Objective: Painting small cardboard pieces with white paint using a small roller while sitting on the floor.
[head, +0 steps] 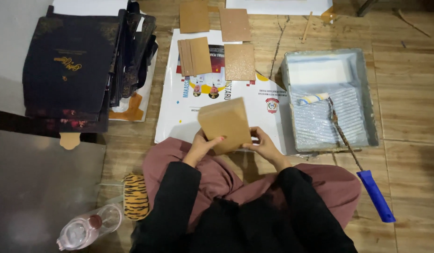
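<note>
I sit cross-legged on the floor point(414, 93) and hold a brown card panel point(225, 124) upright over my lap. My left hand point(200, 145) pinches its lower left edge, the fingers point(218, 139) curled onto its face; my right hand point(261, 143) grips the lower right corner.

Beyond my fingers, on a printed sheet point(254, 98), lie a small stack of brown panels point(194, 56) and three single ones, the nearest of them a glittery panel point(239, 62). Those look dealt with, I judge; this one is in hand.

Right of my fingers sits a grey paint tray point(367, 93) with a roller point(315, 98) resting in it, blue handle point(376, 196) trailing out. Far left, a pile of dark covers point(71, 65) waits untouched.
</note>
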